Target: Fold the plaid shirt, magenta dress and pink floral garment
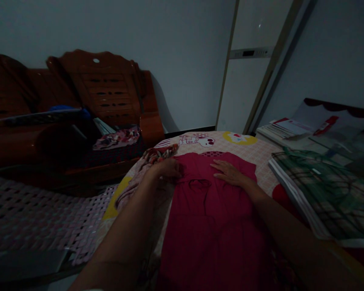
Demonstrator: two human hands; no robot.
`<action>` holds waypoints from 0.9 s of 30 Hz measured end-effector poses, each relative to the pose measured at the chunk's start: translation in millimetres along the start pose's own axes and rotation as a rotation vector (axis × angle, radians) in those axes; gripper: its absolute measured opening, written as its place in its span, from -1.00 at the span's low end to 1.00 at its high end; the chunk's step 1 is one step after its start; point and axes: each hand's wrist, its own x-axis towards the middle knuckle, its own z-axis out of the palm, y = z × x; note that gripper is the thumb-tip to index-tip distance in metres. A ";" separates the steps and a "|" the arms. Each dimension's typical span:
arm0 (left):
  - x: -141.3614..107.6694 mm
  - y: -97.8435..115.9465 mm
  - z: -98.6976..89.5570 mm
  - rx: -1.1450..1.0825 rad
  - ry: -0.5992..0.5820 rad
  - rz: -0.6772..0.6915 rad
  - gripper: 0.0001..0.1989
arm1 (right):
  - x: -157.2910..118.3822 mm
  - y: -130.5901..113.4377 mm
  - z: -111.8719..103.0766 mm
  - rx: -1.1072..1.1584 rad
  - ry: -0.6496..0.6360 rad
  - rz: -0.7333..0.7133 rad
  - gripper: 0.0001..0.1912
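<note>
A deep pink dress (194, 234), with a thin cord tied in a loop near its upper part, lies spread lengthwise in front of me. At its upper left edge my left hand (170, 167) has curled fingers closed on the cloth; the fingertips are partly hidden. My right hand (229, 173) rests flat on the upper right of the dress, fingers stretched out and apart. Beneath the dress is a round table with a patterned cloth (178, 141). Bunched printed fabric (135, 184) lies just left of my left hand.
Folded green plaid clothing (327, 182) sits in a stack at the right. Behind it are papers (286, 127) on a white surface. A carved wooden sofa (109, 89) and a woven chair (48, 218) stand left. A tall white air conditioner (242, 89) stands against the wall.
</note>
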 end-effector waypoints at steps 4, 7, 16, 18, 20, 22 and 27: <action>-9.2 -3.9 3.2 -0.129 -0.008 0.016 -0.77 | 0.4 2.0 0.7 0.012 0.018 -0.024 -0.42; -9.5 -6.4 10.1 -0.151 0.038 0.061 -0.76 | 1.8 2.7 -0.5 0.047 0.028 -0.033 -0.44; -0.2 -20.8 25.7 -0.626 -0.060 0.196 -0.64 | -20.0 -41.6 -57.6 0.156 -0.147 -0.013 -0.63; -1.5 -20.4 24.9 -0.699 -0.071 0.226 -0.64 | -31.8 -62.9 -65.7 0.203 -0.100 -0.056 -0.64; -4.5 -18.1 23.1 -0.760 -0.051 0.235 -0.65 | -40.6 -79.1 -62.0 0.297 -0.086 -0.111 -0.64; -8.5 -14.6 20.3 -0.798 -0.001 0.249 -0.68 | -44.1 -86.5 -46.9 0.384 -0.020 -0.090 -0.65; -14.5 -6.4 10.7 -0.780 0.127 0.301 -0.79 | -40.1 -77.1 1.7 0.383 0.282 -0.031 -0.67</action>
